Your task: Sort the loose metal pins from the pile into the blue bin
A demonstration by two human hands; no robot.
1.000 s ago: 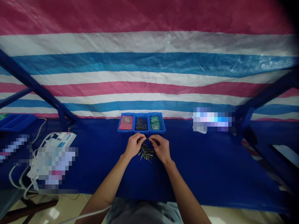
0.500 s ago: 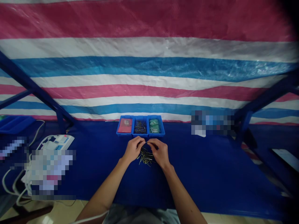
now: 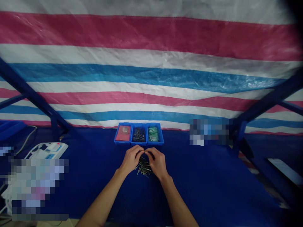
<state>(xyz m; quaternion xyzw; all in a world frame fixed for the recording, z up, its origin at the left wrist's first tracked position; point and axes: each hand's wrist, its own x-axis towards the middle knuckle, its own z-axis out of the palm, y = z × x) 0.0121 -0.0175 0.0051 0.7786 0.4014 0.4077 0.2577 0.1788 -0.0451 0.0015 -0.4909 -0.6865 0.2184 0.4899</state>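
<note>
My left hand (image 3: 133, 157) and my right hand (image 3: 156, 160) meet at the fingertips, each closed in a pinch. What they hold between them is too small and hidden to make out. Just below and between the hands lies a loose pile of thin metal screws or nails (image 3: 143, 167), partly covered by the fingers. Beyond the fingertips stand three joined blue bins: the left bin (image 3: 122, 142) holds a flat pink-red piece, the middle bin (image 3: 139, 143) dark screw-like pieces, and the right bin (image 3: 155, 143) green and whitish small pieces.
The blue tabletop (image 3: 201, 179) spreads around me. A white power strip (image 3: 53, 149) with cables sits at left beside a blurred-out patch. A phone-like slab (image 3: 285, 170) lies at far right. Blue frame bars slant at both sides, and a striped sheet (image 3: 151, 72) hangs behind.
The view has tilted up and shifted slightly right, so everything sits lower and further left. My fingertips have come closer together; the thin dark piece seen between them is now hidden.
</note>
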